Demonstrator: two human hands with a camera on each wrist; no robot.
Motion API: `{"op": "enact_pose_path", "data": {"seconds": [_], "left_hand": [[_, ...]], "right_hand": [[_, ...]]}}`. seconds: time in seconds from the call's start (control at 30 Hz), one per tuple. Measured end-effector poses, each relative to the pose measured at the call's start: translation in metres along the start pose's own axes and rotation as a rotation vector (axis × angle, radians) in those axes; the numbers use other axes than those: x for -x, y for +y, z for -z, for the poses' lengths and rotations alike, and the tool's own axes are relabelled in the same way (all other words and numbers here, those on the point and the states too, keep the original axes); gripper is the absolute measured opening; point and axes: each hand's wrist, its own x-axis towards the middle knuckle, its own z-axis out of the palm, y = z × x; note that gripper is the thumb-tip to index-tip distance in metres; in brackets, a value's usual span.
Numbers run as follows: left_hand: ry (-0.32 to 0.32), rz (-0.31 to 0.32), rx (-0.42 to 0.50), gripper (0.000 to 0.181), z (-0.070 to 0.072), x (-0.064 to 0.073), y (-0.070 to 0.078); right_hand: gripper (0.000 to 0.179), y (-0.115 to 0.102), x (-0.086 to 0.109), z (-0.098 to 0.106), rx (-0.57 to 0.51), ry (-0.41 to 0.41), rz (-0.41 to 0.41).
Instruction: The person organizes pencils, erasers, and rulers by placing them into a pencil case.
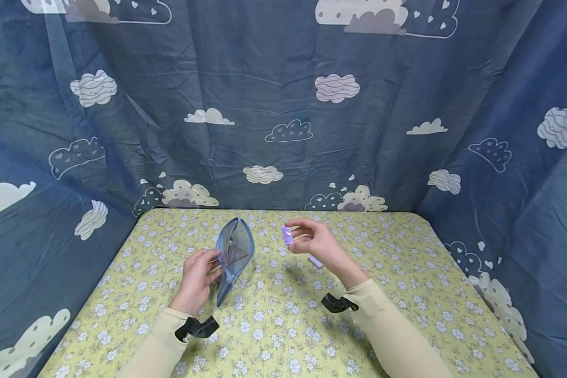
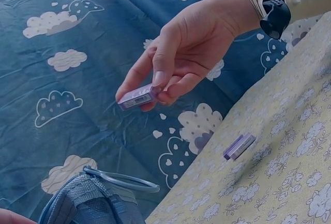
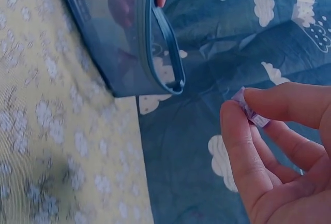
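Observation:
A blue see-through zip pouch (image 1: pixel 236 247) stands with its mouth gaping, and my left hand (image 1: pixel 200 278) grips its left side. A dark slim item shows inside it. To the right, my right hand (image 1: pixel 318 244) pinches a small purple block (image 1: pixel 287 235) between thumb and fingers, raised above the table. In the left wrist view this block (image 2: pixel 137 98) is flat and rectangular, shiny, with printing on its side. The right wrist view shows the block (image 3: pixel 250 109) at the fingertips, apart from the pouch (image 3: pixel 119 53). The zip edge (image 3: pixel 165 43) faces the right hand.
Another small purple and white block (image 1: pixel 315 261) lies on the table below the right hand. A yellow floral cloth (image 1: pixel 274 336) covers the table. Dark blue cloud-print curtains (image 1: pixel 255 79) hang behind it and along both sides.

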Motion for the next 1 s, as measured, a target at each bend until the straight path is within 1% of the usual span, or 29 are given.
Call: {"op": "enact_pose_path", "data": {"seconds": [0.27,0.53,0.73,1.0], "left_hand": [[0.004,0.003,0.009,0.017,0.0,-0.001,0.0],[0.005,-0.008,0.002,0.016,0.001,0.001,0.001],[0.005,0.001,-0.009,0.014,0.002,0.002,0.003],[0.016,0.019,-0.01,0.013,0.001,0.001,0.004]], "right_hand": [[0.055,-0.005,-0.006,-0.015,0.004,-0.001,0.017],[0.054,-0.012,-0.012,-0.03,-0.022,0.001,0.015],[0.054,-0.018,-0.019,-0.04,-0.034,-0.016,0.026],[0.054,-0.024,-0.025,-0.051,-0.03,-0.038,0.013]]}}
